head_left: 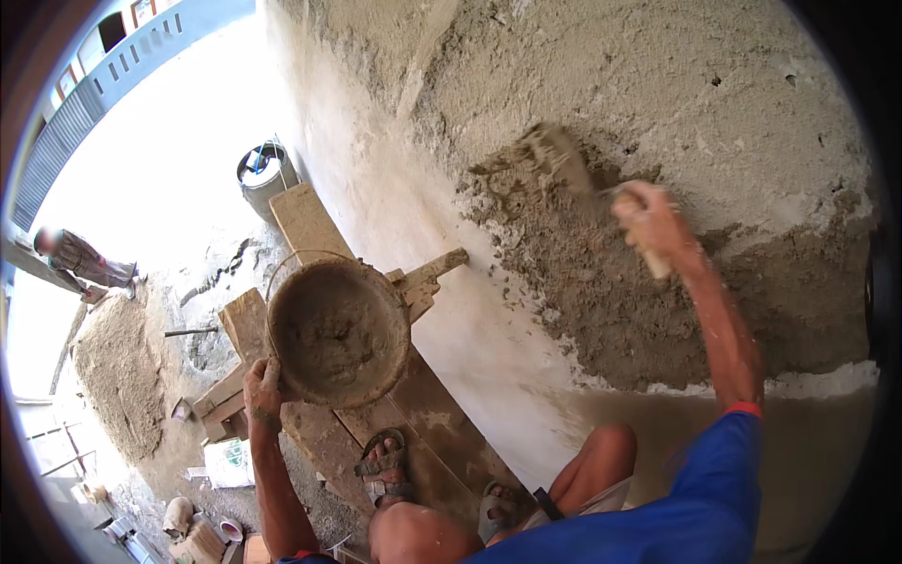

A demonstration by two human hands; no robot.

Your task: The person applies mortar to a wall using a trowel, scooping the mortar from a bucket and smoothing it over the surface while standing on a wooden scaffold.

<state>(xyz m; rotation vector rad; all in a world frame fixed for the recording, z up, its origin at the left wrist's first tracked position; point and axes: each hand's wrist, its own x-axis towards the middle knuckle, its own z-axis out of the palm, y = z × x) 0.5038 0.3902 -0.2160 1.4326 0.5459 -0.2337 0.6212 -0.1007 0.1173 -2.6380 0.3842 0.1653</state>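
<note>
My right hand [656, 224], slightly smeared by motion, is closed round the wooden handle of a trowel [569, 162]. Its blade lies against wet grey-brown mortar [601, 291] spread over the rough wall. On the left, my left hand [262, 387] grips the near-left rim of a round bucket [402, 368] with a thin wire handle. More wet mortar [340, 338] fills the bottom of this bucket, which rests on wooden planks at the height of my feet.
My sandalled feet stand on a plank platform [437, 437] beside the wall. A board end [437, 270] juts toward the wall. Below are a dark drum [268, 183], a sand heap [120, 376] and a white sack [228, 462]. Another person [89, 258] bends over at the far left.
</note>
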